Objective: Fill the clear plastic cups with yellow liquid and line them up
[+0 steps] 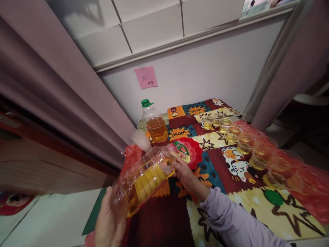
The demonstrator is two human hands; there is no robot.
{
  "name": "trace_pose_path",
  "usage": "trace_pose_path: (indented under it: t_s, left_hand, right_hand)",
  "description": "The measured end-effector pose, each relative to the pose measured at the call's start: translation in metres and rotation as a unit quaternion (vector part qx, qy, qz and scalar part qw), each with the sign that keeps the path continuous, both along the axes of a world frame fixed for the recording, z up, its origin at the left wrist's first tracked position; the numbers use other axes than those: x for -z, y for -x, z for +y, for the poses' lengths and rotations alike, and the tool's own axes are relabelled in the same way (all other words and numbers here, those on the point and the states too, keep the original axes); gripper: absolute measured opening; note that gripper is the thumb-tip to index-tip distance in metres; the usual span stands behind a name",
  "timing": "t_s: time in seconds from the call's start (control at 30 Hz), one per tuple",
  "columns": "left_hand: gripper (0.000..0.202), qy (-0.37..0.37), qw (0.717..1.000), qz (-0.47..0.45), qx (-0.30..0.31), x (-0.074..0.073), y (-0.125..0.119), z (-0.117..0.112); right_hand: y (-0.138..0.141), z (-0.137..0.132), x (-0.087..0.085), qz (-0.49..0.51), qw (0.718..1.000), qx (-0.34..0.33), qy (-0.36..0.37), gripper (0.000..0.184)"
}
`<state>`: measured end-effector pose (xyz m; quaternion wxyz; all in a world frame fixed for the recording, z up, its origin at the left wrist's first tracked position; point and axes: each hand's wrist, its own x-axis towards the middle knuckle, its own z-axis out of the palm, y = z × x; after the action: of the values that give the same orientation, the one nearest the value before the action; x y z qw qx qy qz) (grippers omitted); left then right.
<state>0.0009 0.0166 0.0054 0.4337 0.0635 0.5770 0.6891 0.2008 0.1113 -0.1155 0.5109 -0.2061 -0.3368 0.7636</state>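
A large clear plastic bottle (147,183) of yellow liquid lies tilted between my hands, its neck end pointing up and to the right. My left hand (110,216) is wrapped round its base. Near the neck my right hand (187,175) grips it, with fingers partly hidden behind the plastic. A green handle ring (181,148) shows at the neck, over a red scalloped plate (196,152). To the right, rows of clear plastic cups (233,133) stand, several with yellow liquid in them. A green cap (273,197) rests on the tablecloth near them.
Behind the bottle stands a jug (157,128) of amber liquid with a green lid. Beside it are stacked translucent cups (141,140) and a red plastic bag (132,157). The patterned tablecloth (216,171) meets the wall; a curtain (64,85) hangs left.
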Motion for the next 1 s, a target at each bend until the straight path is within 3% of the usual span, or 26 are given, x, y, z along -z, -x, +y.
trace_pose_path:
  t_s: [0.63, 1.0]
  left_hand:
    - [0.025, 0.002, 1.000, 0.009, 0.009, -0.0051, 0.0016, 0.0009]
    - [0.034, -0.032, 0.998, -0.004, 0.047, 0.0022, 0.0049, -0.0002]
  right_hand:
    - [0.0004, -0.0004, 0.0000, 0.012, 1.000, 0.003, 0.015, 0.060]
    - [-0.0006, -0.0008, -0.0045, 0.013, 1.000, 0.012, 0.022, 0.058]
